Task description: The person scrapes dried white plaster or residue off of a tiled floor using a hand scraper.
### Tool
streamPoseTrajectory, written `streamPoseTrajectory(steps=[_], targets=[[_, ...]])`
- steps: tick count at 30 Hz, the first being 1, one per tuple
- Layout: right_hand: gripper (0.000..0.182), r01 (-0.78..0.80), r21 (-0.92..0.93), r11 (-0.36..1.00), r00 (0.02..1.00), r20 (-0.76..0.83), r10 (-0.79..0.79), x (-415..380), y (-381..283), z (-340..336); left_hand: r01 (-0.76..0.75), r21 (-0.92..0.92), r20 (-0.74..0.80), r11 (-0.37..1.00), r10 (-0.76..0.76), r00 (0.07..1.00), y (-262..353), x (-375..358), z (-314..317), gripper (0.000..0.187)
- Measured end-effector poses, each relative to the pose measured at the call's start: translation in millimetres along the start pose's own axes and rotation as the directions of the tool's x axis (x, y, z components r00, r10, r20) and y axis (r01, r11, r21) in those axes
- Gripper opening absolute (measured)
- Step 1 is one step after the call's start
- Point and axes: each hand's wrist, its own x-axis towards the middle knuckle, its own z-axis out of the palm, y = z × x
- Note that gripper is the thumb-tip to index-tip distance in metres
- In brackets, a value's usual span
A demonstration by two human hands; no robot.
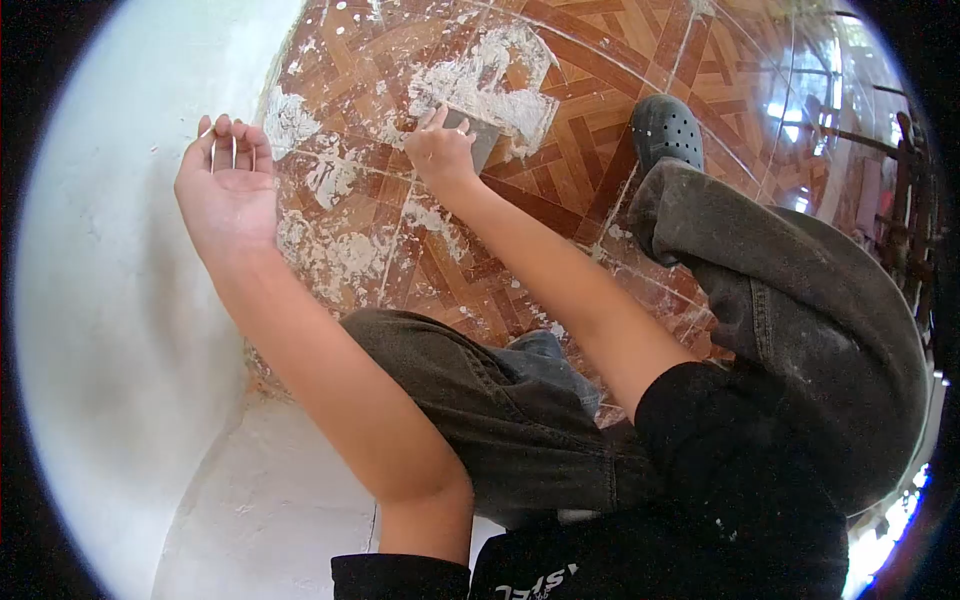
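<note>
My right hand (441, 152) is closed on a flat grey scraper (482, 136), its blade down at the tiled floor beside a patch of white plaster residue (500, 85). To the left, my left hand (232, 185) is raised near the pale wall, palm showing and fingers curled loosely apart, with nothing visible in it. White smears (335, 250) cover the brown tiles between and below the hands.
A pale wall (100, 270) runs along the left side. My bent leg in dark trousers (790, 270) and a grey clog (667, 132) are at the right. Blue cloth (548, 362) shows by my legs. Dark bars (900, 190) stand at the far right.
</note>
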Motion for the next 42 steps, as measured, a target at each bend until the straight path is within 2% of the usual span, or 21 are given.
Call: streamPoseTrajectory(steps=[3, 5, 8, 10, 11, 13, 16, 19, 21, 23, 27, 30, 33, 35, 36, 42], targets=[[0.05, -0.003, -0.044, 0.999, 0.999, 0.039, 0.004, 0.3, -1.0, 8.6, -0.027, 0.029, 0.012, 0.999, 0.027, 1.0, 8.1, -6.0, -9.1, 0.026], [0.045, 0.003, 0.173, 0.985, 0.99, 0.141, -0.028, 3.2, 9.7, 8.6, -0.029, 0.016, -0.018, 0.999, 0.029, 0.999, 10.5, -7.0, -13.7, 0.025], [0.042, 0.052, 0.212, 0.976, 0.983, 0.16, -0.087, -29.9, 9.1, -16.0, -0.043, 0.003, 0.006, 0.999, 0.043, 0.999, 13.5, -11.7, -12.4, 0.023], [0.036, 0.092, 0.081, 0.992, 0.99, 0.103, -0.101, -68.2, 6.1, -25.7, -0.035, -0.013, 0.028, 0.999, 0.036, 0.999, 11.4, -12.1, -7.9, 0.023], [0.036, 0.093, 0.081, 0.992, 0.99, 0.1, -0.101, -82.0, 10.2, -25.7, -0.023, -0.03, 0.054, 0.999, 0.024, 0.998, 8.1, -11.5, -3.6, 0.023], [0.04, 0.25, 0.15, 0.957, 0.967, -0.086, -0.239, -102.5, 24.5, -20.9, -0.003, -0.035, 0.073, 0.999, 0.005, 0.997, 0.1, -9.8, 5.0, 0.023], [0.039, 0.247, 0.066, 0.967, 0.96, -0.156, -0.235, -111.0, 46.5, -23.1, 0.028, -0.032, 0.114, 0.999, -0.024, 0.993, -10.3, -12.1, 21.2, 0.023], [0.041, 0.219, 0.06, 0.974, 0.971, -0.114, -0.211, -119.8, 67.0, -21.7, 0.033, -0.017, 0.136, 0.999, -0.031, 0.99, -22.6, -13.6, 38.2, 0.023], [0.039, 0.194, 0.089, 0.977, 0.978, -0.092, -0.186, -126.3, 76.1, -22.4, 0.092, -0.034, 0.175, 0.995, -0.085, 0.981, -29.3, -21.0, 52.5, 0.017], [0.037, 0.234, 0.085, 0.969, 0.961, -0.173, -0.217, -124.4, 84.3, -14.6, 0.086, -0.037, 0.173, 0.996, -0.078, 0.982, -35.8, -20.5, 59.5, 0.022], [0.036, 0.205, 0.194, 0.959, 0.973, -0.15, -0.178, -86.0, 86.7, -26.2, 0.097, -0.003, 0.185, 0.995, -0.095, 0.978, -47.3, -22.6, 71.2, 0.025], [0.033, 0.186, 0.176, 0.967, 0.973, -0.171, -0.156, -89.3, 88.0, -25.8, 0.115, 0.008, 0.186, 0.993, -0.114, 0.976, -52.5, -23.3, 78.4, 0.027], [0.029, 0.24, 0.127, 0.962, 0.951, -0.227, -0.207, -101.4, 95.6, -18.4, 0.11, 0.037, 0.177, 0.993, -0.115, 0.978, -58.5, -19.4, 81.4, 0.03], [0.029, 0.228, 0.087, 0.97, 0.943, -0.269, -0.197, -87.8, 98.7, -16.8, 0.114, 0.064, 0.234, 0.991, -0.126, 0.964, -63.1, -13.0, 80.0, 0.03], [0.029, 0.194, 0.15, 0.969, 0.956, -0.249, -0.153, -79.8, 93.3, -22.9, 0.128, 0.044, 0.227, 0.991, -0.135, 0.964, -66.4, -12.7, 82.0, 0.029], [0.025, 0.194, 0.209, 0.958, 0.964, -0.224, -0.147, -92.7, 99.3, -19.6, 0.144, 0.062, 0.19, 0.988, -0.153, 0.97, -71.8, -9.8, 88.3, 0.023]])
